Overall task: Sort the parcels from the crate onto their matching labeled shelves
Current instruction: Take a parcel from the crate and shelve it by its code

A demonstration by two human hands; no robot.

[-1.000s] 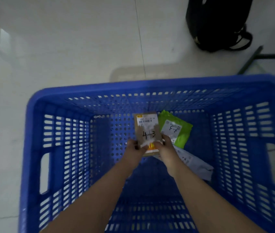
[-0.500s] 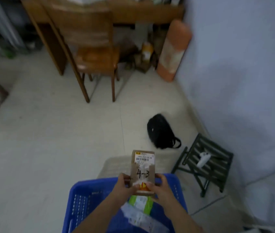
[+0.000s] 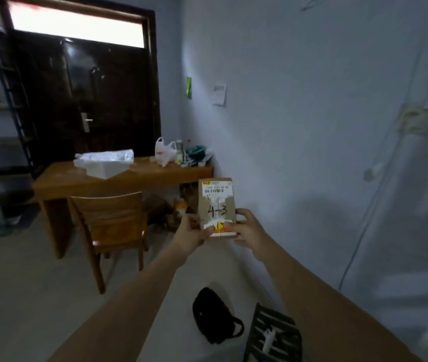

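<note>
Fingers [image 3: 244,214] grip parcel [image 3: 217,202] before desk [image 3: 129,176], chair [image 3: 113,218].

Dim, soft room; bright glare from the transom window [image 3: 77,24]; edges warped.

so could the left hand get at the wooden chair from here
Probably not as things stand: the left hand is gripping the parcel marked 4-3 together with the right hand, and the wooden chair stands well beyond it.
</note>
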